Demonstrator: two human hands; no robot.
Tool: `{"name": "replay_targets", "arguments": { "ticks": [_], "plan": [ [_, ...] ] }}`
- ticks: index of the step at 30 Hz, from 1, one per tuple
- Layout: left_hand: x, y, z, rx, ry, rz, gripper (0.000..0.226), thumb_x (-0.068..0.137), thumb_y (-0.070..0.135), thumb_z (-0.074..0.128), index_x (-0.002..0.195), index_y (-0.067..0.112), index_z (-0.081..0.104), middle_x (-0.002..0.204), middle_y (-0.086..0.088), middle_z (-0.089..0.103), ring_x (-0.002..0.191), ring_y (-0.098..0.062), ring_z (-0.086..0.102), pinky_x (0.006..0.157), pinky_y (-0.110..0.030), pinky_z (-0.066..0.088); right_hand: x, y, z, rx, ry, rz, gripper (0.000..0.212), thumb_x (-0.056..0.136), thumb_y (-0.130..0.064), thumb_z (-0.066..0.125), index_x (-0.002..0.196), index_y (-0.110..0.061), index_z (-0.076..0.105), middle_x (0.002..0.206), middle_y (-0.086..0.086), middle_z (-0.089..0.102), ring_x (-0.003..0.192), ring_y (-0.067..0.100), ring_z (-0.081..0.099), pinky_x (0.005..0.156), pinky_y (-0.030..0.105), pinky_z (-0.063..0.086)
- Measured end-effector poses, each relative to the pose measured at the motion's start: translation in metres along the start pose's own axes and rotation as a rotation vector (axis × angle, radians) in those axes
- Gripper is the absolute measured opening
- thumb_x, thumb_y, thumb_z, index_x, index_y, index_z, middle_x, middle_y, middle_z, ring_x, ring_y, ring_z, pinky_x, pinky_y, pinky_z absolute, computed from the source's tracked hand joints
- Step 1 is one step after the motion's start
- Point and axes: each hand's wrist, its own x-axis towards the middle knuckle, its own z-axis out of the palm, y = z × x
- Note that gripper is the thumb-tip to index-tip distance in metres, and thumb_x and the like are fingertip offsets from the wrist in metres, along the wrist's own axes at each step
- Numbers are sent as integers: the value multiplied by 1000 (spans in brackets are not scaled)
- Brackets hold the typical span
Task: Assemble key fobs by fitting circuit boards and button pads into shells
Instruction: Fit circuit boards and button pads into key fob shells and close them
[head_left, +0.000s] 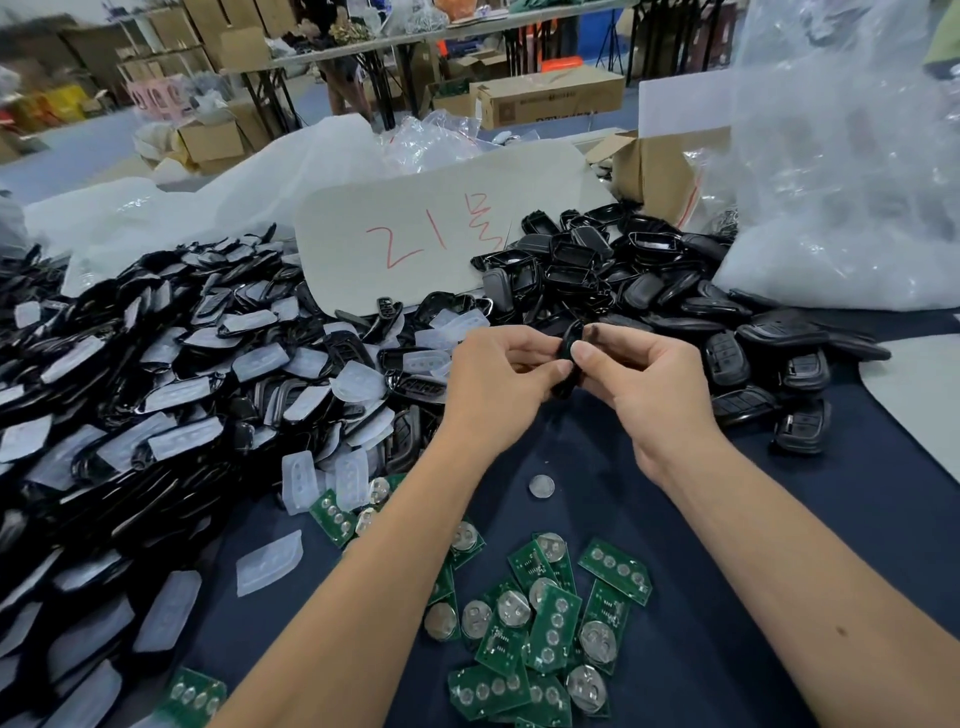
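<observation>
Both hands raised above the dark blue surface (675, 649), meeting on one black key fob shell (568, 358). Left hand (501, 379) gripping the shell's left edge, fingers (558, 370) curled and pinching it. Right hand (652, 387) pinching the same shell from the right, thumb tip pressed on its face, index bent over the top. Shell held on edge, just in front of the white card marked in red (436, 234). Left of that card, a wide heap of black shells with translucent button pads (171, 364). Right of it, a pile of closed black fobs (675, 291). Nearer than the card, under the forearms, scattered green circuit boards (545, 623) and one loose coin cell (542, 487).
</observation>
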Motion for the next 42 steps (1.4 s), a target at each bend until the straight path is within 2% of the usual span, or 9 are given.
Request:
{"name": "replay_targets", "arguments": {
  "ticks": [5, 10, 15, 18, 22, 27, 30, 33, 42],
  "plan": [
    [-6, 8, 3, 130, -23, 129, 23, 85, 0, 75, 96, 20, 80, 87, 6, 79, 86, -5, 74, 88, -32, 61, -1, -1, -2, -46, 12, -69, 16, 86, -11, 84, 88, -27, 80, 93, 2, 80, 91, 15, 75, 85, 35, 63],
    [-9, 10, 6, 218, -25, 204, 26, 73, 14, 91, 95, 22, 79, 83, 7, 74, 75, -5, 68, 75, -20, 56, -1, 0, -4, -125, 56, -136, 10, 80, -27, 89, 86, -29, 81, 91, 4, 79, 92, 22, 76, 86, 49, 64],
    [-7, 8, 3, 207, -27, 175, 25, 73, 13, 91, 93, 21, 79, 71, 6, 67, 64, -8, 62, 68, -23, 55, 1, -2, -7, -217, 57, -130, 37, 66, -50, 88, 91, -24, 78, 87, -3, 79, 89, 19, 76, 82, 49, 64],
    [-4, 6, -5, 178, -64, 108, 24, 74, 9, 90, 90, 23, 78, 69, 9, 63, 63, -8, 59, 68, -27, 54, 6, -2, -12, -216, -33, -118, 28, 79, -35, 90, 101, -24, 78, 92, 1, 77, 92, 23, 76, 74, 45, 66],
    [-1, 7, -18, -28, -243, -34, 21, 81, 0, 84, 101, 6, 76, 77, -8, 64, 72, -24, 70, 79, -40, 62, 11, -10, -22, -297, -305, -160, 37, 90, -19, 81, 124, -33, 74, 113, 2, 74, 92, 24, 74, 67, 34, 64],
    [0, 12, -32, -271, -349, -171, 17, 92, -4, 70, 109, -4, 73, 96, -22, 73, 91, -32, 76, 78, -34, 64, 11, -15, -31, -307, -533, -203, 49, 85, -3, 83, 127, -27, 73, 110, -1, 76, 88, 20, 73, 65, 31, 61],
    [1, 13, -37, -344, -388, -252, 21, 96, -2, 65, 115, -10, 68, 106, -28, 74, 89, -38, 77, 76, -32, 64, 10, -13, -31, -269, -522, -205, 46, 83, 6, 82, 120, -20, 76, 103, 5, 78, 84, 23, 75, 63, 31, 60],
    [1, 11, -38, -372, -379, -271, 22, 99, 2, 63, 117, -8, 69, 103, -24, 76, 85, -31, 77, 75, -30, 63, 12, -10, -32, -242, -475, -216, 37, 84, 5, 81, 114, -16, 77, 94, 12, 78, 79, 32, 77, 61, 31, 61],
    [1, 13, -39, -497, -348, -369, 21, 84, 25, 70, 92, 11, 83, 95, -17, 77, 77, -25, 77, 66, -20, 60, 13, -7, -31, -257, -443, -225, 39, 81, 0, 85, 117, -13, 76, 92, 10, 79, 73, 31, 78, 59, 32, 61]
  ]
}}
